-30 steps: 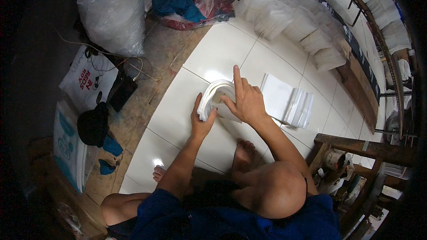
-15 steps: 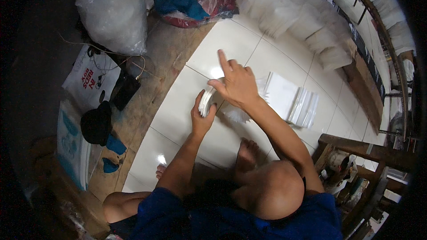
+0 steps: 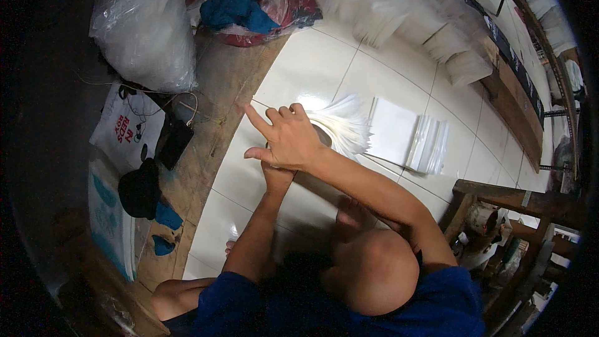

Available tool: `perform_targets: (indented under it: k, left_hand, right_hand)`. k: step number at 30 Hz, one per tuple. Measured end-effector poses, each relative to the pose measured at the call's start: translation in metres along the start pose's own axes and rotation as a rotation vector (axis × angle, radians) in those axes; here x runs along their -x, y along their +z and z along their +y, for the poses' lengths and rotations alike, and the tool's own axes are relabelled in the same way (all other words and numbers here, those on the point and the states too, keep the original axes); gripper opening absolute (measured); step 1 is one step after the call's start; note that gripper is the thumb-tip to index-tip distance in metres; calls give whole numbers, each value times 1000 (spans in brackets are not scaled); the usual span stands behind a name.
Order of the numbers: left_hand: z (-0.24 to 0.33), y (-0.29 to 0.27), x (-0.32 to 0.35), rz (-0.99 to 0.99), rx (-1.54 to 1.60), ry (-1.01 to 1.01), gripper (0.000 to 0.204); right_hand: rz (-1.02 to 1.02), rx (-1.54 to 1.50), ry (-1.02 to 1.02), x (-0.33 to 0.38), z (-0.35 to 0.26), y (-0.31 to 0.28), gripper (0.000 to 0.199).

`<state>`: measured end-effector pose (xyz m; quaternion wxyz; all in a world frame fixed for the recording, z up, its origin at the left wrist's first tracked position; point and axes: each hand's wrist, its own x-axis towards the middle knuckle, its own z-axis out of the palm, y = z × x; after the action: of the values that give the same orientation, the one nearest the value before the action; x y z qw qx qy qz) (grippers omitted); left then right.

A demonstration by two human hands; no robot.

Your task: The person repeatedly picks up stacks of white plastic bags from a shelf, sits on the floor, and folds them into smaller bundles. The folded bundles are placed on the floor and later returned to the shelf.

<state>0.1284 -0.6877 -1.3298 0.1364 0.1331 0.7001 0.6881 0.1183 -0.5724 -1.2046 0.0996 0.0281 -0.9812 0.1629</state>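
A fanned stack of thin white plastic sheets [image 3: 346,126] curves up over the tiles, its loose edges spread to the right. My left hand [image 3: 278,178] is at the stack's near left end; its fingers are mostly covered by my other hand. Crossing over it, my right hand [image 3: 290,137] is open, with index finger and thumb stretched out to the left and the other fingers bent. Nothing shows in its grasp. Right of the fan, a flat pile of white plastic sheets [image 3: 392,130] lies on the floor, with folded clear plastic [image 3: 428,145] along its right side.
Bundles of translucent plastic [image 3: 405,15] line the far right beside a wooden plank [image 3: 515,112]. Big clear plastic bags [image 3: 146,31] stand far left. On the left lie a black cap [image 3: 138,188], a black pouch [image 3: 175,143] and a printed white bag [image 3: 128,128]. A wooden frame [image 3: 499,196] stands right.
My right hand has swept left and nearer, now covering my left hand's fingers. The stack's fanned edges show more fully. The whole view has shifted slightly.
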Motion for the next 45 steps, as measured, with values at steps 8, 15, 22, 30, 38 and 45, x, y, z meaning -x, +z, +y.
perform_targets:
  k: [8, 15, 22, 30, 38, 45]
  left_hand:
    - [-19, -6, 7, 151, 163, -12, 32]
    - [-12, -5, -10, 122, -186, -114, 24]
    - [-7, -15, -13, 81, -259, -80, 32]
    - [24, -17, -31, 2, -492, -114, 34]
    - [135, 14, -59, -685, -590, 191, 29]
    - [132, 100, -16, -1035, -503, -319, 37]
  right_hand:
    - [75, 39, -15, -7, 7, -3, 85]
    - [114, -7, 79, -13, 46, -44, 84]
    - [-215, 14, -40, 21, 67, -36, 85]
    - [-311, 41, 187, 67, 100, -37, 17]
    - [-252, -88, 444, 157, 102, -93, 17]
    - [-548, -336, 638, 263, 144, -161, 28]
